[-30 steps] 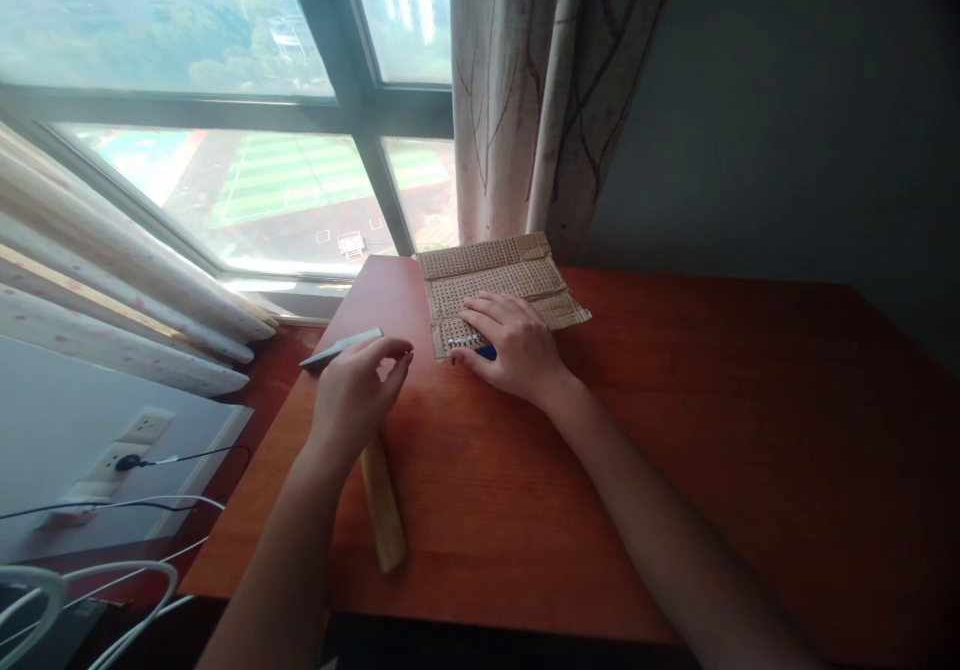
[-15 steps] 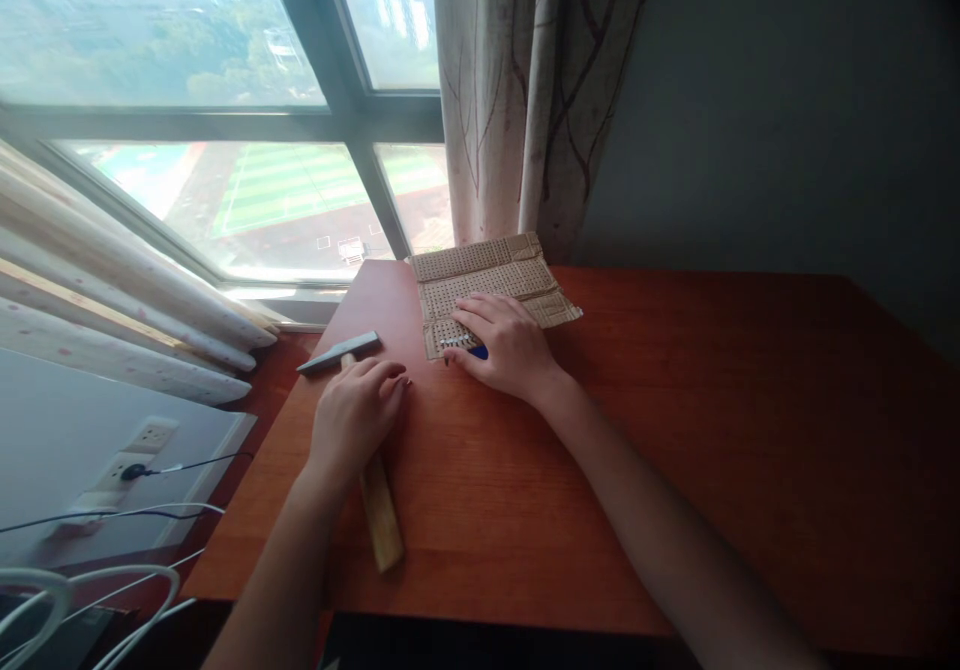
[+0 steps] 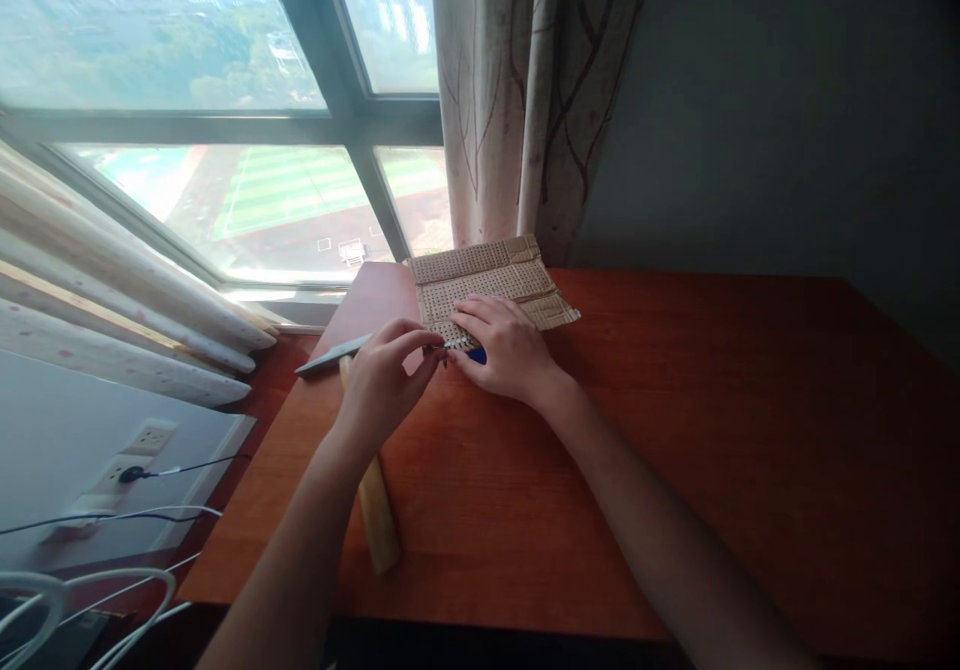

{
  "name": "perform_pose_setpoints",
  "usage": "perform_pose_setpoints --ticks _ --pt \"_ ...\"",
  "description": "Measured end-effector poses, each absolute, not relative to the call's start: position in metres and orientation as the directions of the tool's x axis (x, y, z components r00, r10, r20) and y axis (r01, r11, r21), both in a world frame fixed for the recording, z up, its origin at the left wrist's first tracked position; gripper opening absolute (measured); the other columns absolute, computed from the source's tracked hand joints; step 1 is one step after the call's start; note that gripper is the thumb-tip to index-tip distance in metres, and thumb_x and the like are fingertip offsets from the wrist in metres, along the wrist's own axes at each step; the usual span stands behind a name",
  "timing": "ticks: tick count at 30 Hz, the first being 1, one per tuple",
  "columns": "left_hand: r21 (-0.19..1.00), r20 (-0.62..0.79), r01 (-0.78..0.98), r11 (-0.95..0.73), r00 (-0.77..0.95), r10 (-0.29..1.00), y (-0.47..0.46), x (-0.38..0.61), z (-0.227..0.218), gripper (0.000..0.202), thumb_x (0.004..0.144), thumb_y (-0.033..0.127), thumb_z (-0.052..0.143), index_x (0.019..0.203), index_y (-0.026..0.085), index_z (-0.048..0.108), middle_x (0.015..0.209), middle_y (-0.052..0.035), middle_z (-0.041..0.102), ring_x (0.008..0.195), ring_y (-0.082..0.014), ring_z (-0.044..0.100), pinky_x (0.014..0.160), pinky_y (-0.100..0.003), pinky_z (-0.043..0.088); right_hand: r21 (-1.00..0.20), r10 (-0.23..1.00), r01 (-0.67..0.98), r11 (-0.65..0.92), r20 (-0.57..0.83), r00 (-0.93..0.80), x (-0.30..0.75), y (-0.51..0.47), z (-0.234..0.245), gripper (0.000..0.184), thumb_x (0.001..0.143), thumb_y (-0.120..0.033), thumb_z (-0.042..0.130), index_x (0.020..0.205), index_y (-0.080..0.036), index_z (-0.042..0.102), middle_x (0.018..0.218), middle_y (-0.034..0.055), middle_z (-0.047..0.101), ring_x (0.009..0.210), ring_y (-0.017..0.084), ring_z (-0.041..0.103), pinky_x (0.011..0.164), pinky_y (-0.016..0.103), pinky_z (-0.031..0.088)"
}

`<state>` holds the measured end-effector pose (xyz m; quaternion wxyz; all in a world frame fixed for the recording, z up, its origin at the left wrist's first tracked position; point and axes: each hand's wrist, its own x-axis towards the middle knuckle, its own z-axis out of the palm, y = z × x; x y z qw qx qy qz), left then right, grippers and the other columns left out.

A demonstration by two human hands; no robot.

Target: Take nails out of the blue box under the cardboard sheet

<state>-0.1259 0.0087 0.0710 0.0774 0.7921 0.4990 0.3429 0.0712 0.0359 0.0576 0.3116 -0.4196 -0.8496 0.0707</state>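
Apparently, a fingertip step is underway; the left hand [image 3: 381, 375] is pinching narrowly, contents unclear, at the card [image 3: 487, 275] near the far-left tabletop [image 3: 517, 510] corner; the right hand [image 3: 506, 348], grip unclear, is covering it; next is seemingly calling for steadiness.

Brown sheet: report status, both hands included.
Right hand on brown sheet. Left hand at its near-left corner, grip unclear. Hammer on table, partly hidden by left hand.

The cardboard [image 3: 487, 268] I touch looks matt and pitted; my hammer handle [image 3: 379, 520] is smooth wood, its head [image 3: 330, 358] dull metal; my table [image 3: 525, 510] faintly glossy wood.
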Motion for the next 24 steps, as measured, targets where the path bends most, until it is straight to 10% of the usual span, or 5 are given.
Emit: perform_pose_setpoints --ticks 13,24 --pt "0.806 0.497 0.461 -0.37 -0.191 0.846 0.009 -0.125 0.116 0.019 0.088 0.039 0.067 0.095 0.021 0.067 0.093 -0.0024 0.072 0.081 -0.0169 0.068 0.067 -0.027 0.054 -0.403 0.768 0.668 0.626 0.471 -0.435 0.071 0.036 0.059 0.042 0.09 -0.041 0.063 0.124 -0.018 0.069 0.138 0.0086 0.064 0.133 0.026 0.052 0.118 0.044 0.032" --pt "0.233 0.234 0.919 -0.318 0.264 0.936 -0.003 -0.182 0.044 0.025 0.09 0.039 0.055 0.087 0.023 0.073 0.09 -0.006 0.074 0.074 -0.0207 0.066 0.065 -0.029 0.045 -0.397 0.763 0.667 0.63 0.477 -0.436 0.072 0.037 0.057 0.043 0.09 -0.043 0.063 0.125 -0.019 0.067 0.139 0.0088 0.063 0.134 0.026 0.051 0.118 0.044 0.032"
